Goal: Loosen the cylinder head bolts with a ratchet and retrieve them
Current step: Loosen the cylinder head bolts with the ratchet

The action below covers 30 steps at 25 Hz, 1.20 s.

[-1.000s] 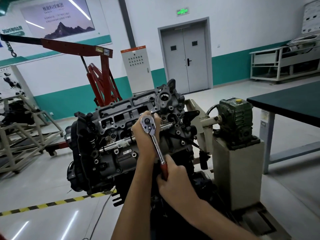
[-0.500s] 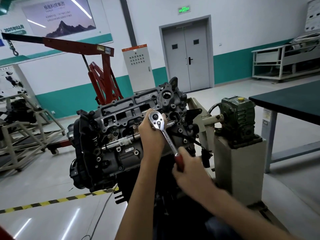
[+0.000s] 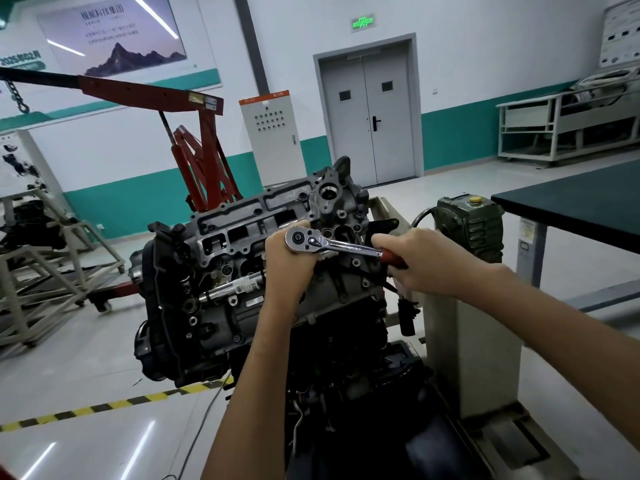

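A dark grey cylinder head (image 3: 242,237) sits on an engine mounted on a stand, tilted toward me. A chrome ratchet (image 3: 332,244) with a red handle lies nearly level across the head, its round head at the left. My left hand (image 3: 289,261) curls around the ratchet's head from below, hiding the socket and the bolt under it. My right hand (image 3: 420,261) grips the red handle at the right. A second chrome tool (image 3: 235,287) lies on the head to the left of my left wrist.
A grey stand post with a green gearbox (image 3: 467,223) stands right of the engine. A dark-topped table (image 3: 575,206) is at the far right. A red engine crane (image 3: 194,140) stands behind. Yellow-black tape (image 3: 104,407) marks the floor at left.
My right hand has swung the ratchet handle counter-clockwise, from pointing down toward me to pointing right and nearly level. My left hand stayed on the ratchet's head.
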### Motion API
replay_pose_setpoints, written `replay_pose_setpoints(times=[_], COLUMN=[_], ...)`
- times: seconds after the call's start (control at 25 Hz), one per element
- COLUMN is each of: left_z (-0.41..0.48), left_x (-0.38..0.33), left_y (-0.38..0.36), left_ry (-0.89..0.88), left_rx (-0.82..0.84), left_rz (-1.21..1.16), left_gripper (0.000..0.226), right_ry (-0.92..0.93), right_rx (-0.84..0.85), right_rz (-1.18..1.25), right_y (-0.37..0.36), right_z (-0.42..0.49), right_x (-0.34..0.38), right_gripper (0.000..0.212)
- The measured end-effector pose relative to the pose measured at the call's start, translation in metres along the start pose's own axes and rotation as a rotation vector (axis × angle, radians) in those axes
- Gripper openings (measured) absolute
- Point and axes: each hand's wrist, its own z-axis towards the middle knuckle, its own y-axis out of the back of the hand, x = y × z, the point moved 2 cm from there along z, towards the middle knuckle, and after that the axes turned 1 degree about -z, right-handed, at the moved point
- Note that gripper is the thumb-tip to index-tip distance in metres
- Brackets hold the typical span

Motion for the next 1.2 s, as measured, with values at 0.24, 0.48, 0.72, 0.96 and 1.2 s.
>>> replay_pose_setpoints(times=[0.24, 0.48, 0.72, 0.96, 1.2], left_z=[-0.019, -0.01, -0.009, -0.019, -0.012], left_x=[-0.004, 0.001, 0.003, -0.005, 0.003], left_y=[-0.015, -0.008, -0.001, -0.011, -0.008], left_ry=[-0.077, 0.054, 0.031, -0.056, 0.064], left_rx=[-0.206, -0.23, -0.129, -0.174, -0.219], left_rz=[0.004, -0.284, -0.058, 0.003, -0.079], left_gripper=[0.038, 0.04, 0.036, 0.038, 0.042], right_ry=[-0.355, -0.279, 0.026, -0.381, -0.305], right_rx=[-0.267, -0.198, -0.058, -0.28, -0.202], right_rz=[0.61, 0.616, -0.036, 0.64, 0.692], right_y=[-0.083, -0.08, 0.0, -0.088, -0.083], right_z=[-0.036, -0.03, 0.004, -0.038, -0.034], right_x=[0.087, 0.096, 0.002, 0.092, 0.095], right_gripper=[0.022, 0.025, 0.016, 0.019, 0.022])
